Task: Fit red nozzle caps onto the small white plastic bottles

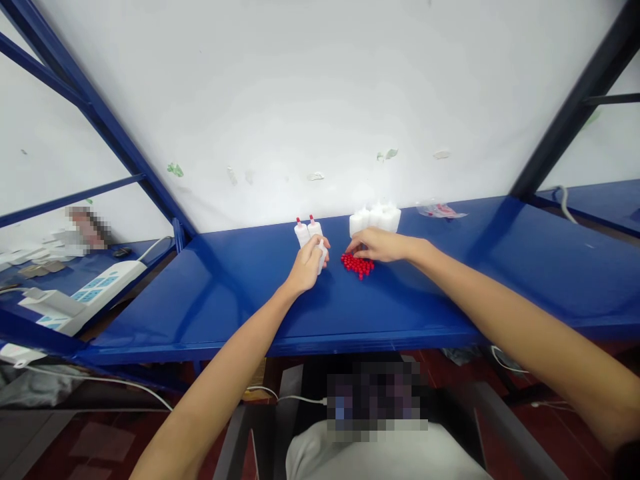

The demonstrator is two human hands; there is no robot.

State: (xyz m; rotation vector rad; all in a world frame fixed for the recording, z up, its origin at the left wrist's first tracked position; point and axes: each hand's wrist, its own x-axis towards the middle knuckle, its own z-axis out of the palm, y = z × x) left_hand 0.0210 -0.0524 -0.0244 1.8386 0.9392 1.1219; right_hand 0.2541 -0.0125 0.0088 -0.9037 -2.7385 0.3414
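My left hand (307, 265) is closed around a small white squeeze bottle (321, 257), its bare nozzle tilted upward. Just behind it, two white bottles with red tips (307, 230) stand side by side on the blue table. My right hand (377, 245) reaches over a pile of small red caps (357, 265), its bent fingertips at the pile's back edge. Thumb and fingers look slightly apart, with no cap visible between them. A group of white bottles (375, 219) stands behind the right hand, partly hidden by it; no red tips show on them.
A clear plastic bag with red pieces (440, 211) lies at the back right of the blue table (240, 287). White wall (320, 100) rises behind. Blue frame posts (120, 140) stand at the sides. A white power strip (95, 293) with cables sits at the left.
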